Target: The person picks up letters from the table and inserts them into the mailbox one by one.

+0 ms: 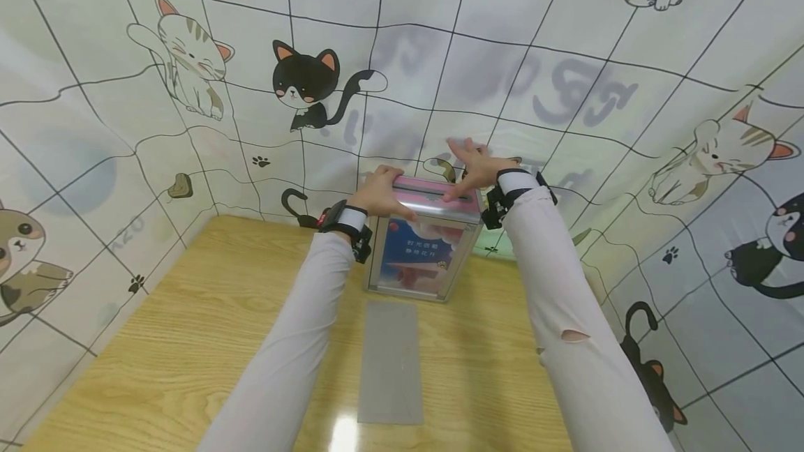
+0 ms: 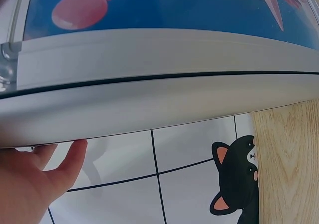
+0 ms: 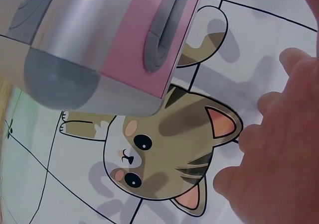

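Observation:
A silver-framed letter box (image 1: 417,250) with a blue printed front stands upright on the wooden table, against the patterned cloth. Its pink top (image 3: 134,50) has a grey-edged slot (image 1: 433,192). My left hand (image 1: 377,192) grips the upper left end of the box, thumb towards the front and fingers over the top. Fingertips of that left hand (image 2: 35,179) show at the box's edge in the left wrist view. Above the right end, my right hand (image 1: 477,167) is spread, its thumb at the top; in the right wrist view its fingers (image 3: 271,104) are apart from the box.
A flat grey strip (image 1: 391,361) lies on the wooden table (image 1: 251,298) in front of the box. White cloth (image 1: 440,75) with cats and grid lines hangs behind and along both sides, close behind the box.

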A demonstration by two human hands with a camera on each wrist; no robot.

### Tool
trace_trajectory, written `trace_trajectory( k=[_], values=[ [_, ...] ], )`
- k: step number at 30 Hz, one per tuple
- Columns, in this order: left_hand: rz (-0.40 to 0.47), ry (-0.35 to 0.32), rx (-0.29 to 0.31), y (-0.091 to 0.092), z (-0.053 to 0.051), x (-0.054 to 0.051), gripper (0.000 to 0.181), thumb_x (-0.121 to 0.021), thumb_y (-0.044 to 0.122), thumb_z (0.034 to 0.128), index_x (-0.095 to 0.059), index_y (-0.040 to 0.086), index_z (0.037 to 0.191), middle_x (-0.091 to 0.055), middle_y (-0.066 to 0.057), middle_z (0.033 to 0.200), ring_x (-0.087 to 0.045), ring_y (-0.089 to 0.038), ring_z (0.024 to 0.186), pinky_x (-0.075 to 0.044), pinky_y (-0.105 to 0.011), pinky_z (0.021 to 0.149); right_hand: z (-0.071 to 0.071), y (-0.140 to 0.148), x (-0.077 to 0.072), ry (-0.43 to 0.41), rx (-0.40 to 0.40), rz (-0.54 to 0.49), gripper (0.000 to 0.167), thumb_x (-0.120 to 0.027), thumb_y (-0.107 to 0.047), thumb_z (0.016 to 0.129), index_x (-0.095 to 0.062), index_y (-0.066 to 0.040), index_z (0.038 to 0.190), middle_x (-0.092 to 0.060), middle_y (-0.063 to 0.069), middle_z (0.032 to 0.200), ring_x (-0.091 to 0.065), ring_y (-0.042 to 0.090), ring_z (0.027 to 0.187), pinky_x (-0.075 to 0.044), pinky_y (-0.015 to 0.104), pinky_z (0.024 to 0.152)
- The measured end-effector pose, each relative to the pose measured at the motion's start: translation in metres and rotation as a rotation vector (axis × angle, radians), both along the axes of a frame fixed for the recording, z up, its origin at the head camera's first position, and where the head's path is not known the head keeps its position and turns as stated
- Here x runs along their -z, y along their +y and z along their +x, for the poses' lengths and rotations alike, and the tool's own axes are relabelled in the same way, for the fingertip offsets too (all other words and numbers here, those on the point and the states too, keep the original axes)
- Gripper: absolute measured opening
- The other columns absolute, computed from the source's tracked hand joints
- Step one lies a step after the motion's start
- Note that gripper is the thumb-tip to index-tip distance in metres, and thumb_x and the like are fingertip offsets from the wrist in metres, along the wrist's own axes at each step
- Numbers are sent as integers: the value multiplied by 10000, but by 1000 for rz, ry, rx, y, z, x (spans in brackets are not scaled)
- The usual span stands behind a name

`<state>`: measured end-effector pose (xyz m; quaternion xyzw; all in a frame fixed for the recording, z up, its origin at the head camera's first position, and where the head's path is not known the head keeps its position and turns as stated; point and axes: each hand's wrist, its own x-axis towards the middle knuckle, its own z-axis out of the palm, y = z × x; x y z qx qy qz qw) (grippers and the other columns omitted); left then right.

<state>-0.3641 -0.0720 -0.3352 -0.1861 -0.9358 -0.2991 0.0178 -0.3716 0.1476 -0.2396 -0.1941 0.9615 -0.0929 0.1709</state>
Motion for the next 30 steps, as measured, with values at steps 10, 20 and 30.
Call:
trace_trajectory(
  k=[10,20,30],
  values=[
    [-6,-3,5,0,1,0,1015,-785,486,589,-312,110,1405,-280,-107,1423,-319,-318,1241,-362,-448,977,4,5,12,27,-16,-6,1156,-717,-511,693,94,-203,1457,211,184,1472,178,459,1306,5,686,988],
    [8,1,11,3,-1,2,1011,-792,463,584,-319,103,1402,-284,-112,1421,-339,-317,1206,-384,-439,945,0,17,47,-29,-17,-75,1126,-734,-451,691,27,-156,1466,158,237,1472,141,487,1307,-73,654,1014],
    [-19,10,29,0,-4,2,1078,-776,520,558,-282,98,1418,-268,-118,1436,-344,-307,1231,-361,-438,977,4,16,62,19,-17,-233,1055,-785,-288,626,-154,-112,1453,-329,197,1320,-373,334,1103,-376,445,902]
  ],
)
